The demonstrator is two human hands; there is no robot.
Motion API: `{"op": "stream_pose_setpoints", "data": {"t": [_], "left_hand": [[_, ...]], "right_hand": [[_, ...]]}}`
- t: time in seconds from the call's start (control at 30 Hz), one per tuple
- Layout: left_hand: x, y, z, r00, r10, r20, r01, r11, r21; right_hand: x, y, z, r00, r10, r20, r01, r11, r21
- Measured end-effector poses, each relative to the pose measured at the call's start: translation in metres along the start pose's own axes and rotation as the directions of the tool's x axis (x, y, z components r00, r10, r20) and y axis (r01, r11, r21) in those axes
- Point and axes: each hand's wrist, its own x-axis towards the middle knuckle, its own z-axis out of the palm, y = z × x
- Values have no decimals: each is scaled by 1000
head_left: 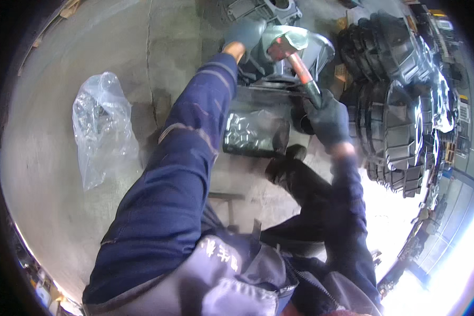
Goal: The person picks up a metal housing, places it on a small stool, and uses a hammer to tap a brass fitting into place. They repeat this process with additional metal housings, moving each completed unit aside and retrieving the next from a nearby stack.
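Observation:
My right hand (329, 121), in a dark glove, is closed round the black grip of a hammer (301, 69). Its reddish head is over a grey metal housing (319, 51), in front of a pale, shiny patch on top; whether it touches cannot be told. My left hand (246, 32), also gloved, is at the housing's upper left side. Its fingers are blurred and hidden, so its grip does not show. Below the housing is a dark box-like thing (255, 131) with a glossy, film-like surface.
Another grey casting (263, 9) lies beyond the housing. Dark ribbed castings (400, 121) are stacked at the right. A crumpled clear plastic bag (104, 129) lies on the concrete floor (47, 142) at the left. My dark-shod foot (282, 168) is just below the box-like thing.

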Motion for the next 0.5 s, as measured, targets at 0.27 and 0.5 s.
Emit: {"op": "stream_pose_setpoints", "data": {"t": [0.27, 0.5], "left_hand": [[4, 2, -1, 999, -34, 10, 34, 999, -17], [0, 8, -12, 995, -47, 93, 52, 997, -57]], "right_hand": [[35, -55, -159, 803, -176, -570, 338, 921, 192], [11, -3, -4, 1000, -15, -26, 14, 998, -55]]}}
